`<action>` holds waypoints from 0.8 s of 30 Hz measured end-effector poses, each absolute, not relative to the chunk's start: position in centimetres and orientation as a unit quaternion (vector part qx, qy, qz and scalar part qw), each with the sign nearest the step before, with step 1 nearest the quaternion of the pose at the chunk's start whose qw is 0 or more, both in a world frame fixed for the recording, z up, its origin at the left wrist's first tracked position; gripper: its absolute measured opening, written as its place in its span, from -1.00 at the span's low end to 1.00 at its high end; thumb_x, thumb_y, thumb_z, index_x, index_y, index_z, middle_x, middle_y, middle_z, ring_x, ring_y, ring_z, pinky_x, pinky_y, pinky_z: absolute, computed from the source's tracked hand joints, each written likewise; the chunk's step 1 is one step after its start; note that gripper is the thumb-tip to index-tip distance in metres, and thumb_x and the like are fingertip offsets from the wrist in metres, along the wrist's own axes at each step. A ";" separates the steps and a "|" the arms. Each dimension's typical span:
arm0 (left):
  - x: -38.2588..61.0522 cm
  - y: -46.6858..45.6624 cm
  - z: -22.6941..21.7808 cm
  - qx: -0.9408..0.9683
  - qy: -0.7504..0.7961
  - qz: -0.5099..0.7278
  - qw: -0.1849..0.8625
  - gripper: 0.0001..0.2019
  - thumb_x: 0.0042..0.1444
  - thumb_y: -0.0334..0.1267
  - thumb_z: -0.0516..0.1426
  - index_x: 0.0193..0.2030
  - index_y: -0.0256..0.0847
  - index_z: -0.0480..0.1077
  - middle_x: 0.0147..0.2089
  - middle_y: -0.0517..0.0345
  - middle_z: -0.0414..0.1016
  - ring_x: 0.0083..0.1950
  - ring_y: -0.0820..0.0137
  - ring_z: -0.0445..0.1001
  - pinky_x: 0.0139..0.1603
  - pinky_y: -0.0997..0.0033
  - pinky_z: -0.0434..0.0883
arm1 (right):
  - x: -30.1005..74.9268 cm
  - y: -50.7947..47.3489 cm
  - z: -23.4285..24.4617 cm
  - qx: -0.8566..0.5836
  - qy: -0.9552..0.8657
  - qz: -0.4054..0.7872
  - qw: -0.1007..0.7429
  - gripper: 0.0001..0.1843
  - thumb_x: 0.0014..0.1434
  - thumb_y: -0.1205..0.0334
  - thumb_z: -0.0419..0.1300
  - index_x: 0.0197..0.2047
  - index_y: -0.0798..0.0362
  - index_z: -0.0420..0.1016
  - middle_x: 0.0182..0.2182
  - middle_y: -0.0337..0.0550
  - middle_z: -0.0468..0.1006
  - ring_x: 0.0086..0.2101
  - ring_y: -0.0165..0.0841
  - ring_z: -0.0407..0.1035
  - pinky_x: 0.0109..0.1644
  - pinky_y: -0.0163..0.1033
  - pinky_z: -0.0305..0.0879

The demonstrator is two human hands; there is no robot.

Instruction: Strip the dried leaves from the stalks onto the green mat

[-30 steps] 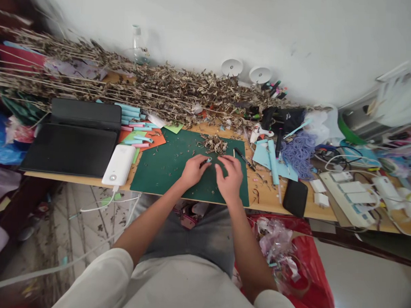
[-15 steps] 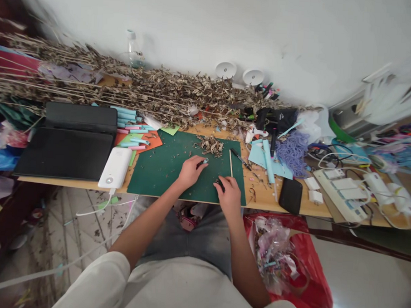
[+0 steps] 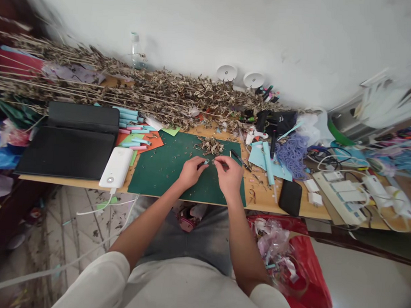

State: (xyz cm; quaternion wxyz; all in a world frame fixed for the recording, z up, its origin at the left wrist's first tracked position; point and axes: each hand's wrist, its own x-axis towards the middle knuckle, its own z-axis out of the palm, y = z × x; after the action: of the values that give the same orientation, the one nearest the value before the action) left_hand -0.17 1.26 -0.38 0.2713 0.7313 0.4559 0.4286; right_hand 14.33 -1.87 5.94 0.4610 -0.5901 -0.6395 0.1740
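Note:
Over the green cutting mat point(image 3: 157, 170), my left hand point(image 3: 192, 171) pinches a small light-blue paper tube point(image 3: 206, 161) whose round end faces up. My right hand point(image 3: 230, 174) is just right of the tube, thumb and fingertips pressed together. Whatever those fingertips hold is too small to make out. Beyond both hands a little heap of dried leaves point(image 3: 211, 146) lies on the mat, with crumbs scattered around. Right of the heap are a black pen point(image 3: 240, 159) and a thin pale stick, mostly covered by my right hand.
Long dried stalks point(image 3: 181, 91) stretch along the back of the table. To the left are a black tablet case point(image 3: 69, 152), a white power bank point(image 3: 116, 168) and rolled paper tubes point(image 3: 127, 116). A glue gun point(image 3: 255, 135), purple yarn point(image 3: 292, 151), a phone point(image 3: 290, 197) and a power strip point(image 3: 340, 196) lie right.
My right hand has moved forward from the mat's near edge to beside the paper tube, covering most of the stick. My left hand has barely moved and keeps hold of the tube.

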 end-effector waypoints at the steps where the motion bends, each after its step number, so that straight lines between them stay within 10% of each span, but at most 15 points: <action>1: -0.2 1.2 -0.4 0.732 0.456 0.428 0.270 -0.89 0.17 -0.28 0.16 -0.19 -0.23 0.46 -0.34 0.14 0.43 -0.33 0.43 0.37 -0.26 0.45 0.30 | 14.0 -1.4 6.1 -0.582 -0.643 0.179 0.464 -0.83 0.18 0.21 0.11 -0.28 0.04 0.52 -0.33 -0.14 0.57 -0.32 -0.32 0.44 -0.20 -0.24 0.39; 20: -0.2 1.2 -0.4 0.743 0.450 0.419 0.264 -0.90 0.19 -0.33 0.13 -0.19 -0.24 0.47 -0.35 0.14 0.41 -0.32 0.42 0.36 -0.27 0.46 0.29 | 13.8 -1.0 4.0 -0.542 -0.695 0.183 0.434 -0.80 0.22 0.26 0.09 -0.24 0.04 0.56 -0.27 -0.09 0.53 -0.26 -0.31 0.43 -0.14 -0.21 0.40; 24: -0.2 1.3 -0.4 0.741 0.452 0.422 0.260 -0.89 0.20 -0.30 0.13 -0.20 -0.25 0.46 -0.34 0.13 0.43 -0.30 0.42 0.38 -0.25 0.46 0.30 | 14.3 -0.3 4.8 -0.531 -0.724 0.180 0.403 -0.69 0.20 0.29 0.11 0.02 0.04 0.48 -0.26 -0.11 0.54 -0.29 -0.33 0.42 -0.14 -0.22 0.39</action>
State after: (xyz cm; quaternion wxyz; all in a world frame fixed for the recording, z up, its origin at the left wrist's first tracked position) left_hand -0.20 1.26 -0.42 0.2604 0.7414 0.4520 0.4221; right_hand 14.28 -0.32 4.75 0.4026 -0.5310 -0.7236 0.1799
